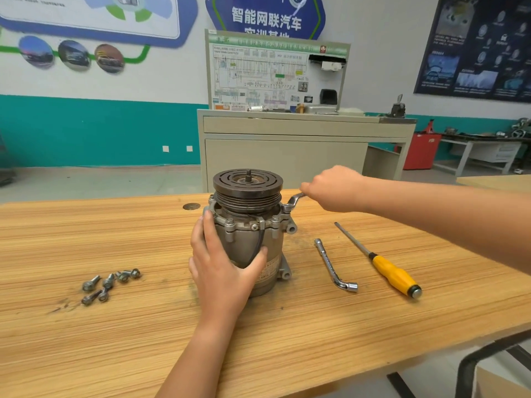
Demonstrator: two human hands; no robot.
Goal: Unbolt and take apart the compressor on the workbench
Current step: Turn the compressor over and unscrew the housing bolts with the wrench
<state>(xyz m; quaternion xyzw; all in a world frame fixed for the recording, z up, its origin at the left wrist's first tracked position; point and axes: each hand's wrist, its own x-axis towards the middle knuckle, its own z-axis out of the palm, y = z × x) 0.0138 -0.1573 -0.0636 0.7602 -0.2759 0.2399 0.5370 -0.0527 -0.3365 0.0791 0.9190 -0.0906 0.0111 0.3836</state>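
Head view: compressor [250, 234] stands upright, pulley up, mid workbench [287, 340]. Left hand [222, 268] wraps its body. Right hand [336, 188] grips offset wrench [293, 203] seated on flange bolt. Loose bolts [109, 284] left of compressor; L-socket wrench [334, 265], yellow-handled driver [382, 262] to its right.

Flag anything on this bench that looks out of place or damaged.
Nothing looks broken. The loose bolts lie scattered on the workbench left of the compressor, in no tray, and dark scuff marks stain the wood beside them.
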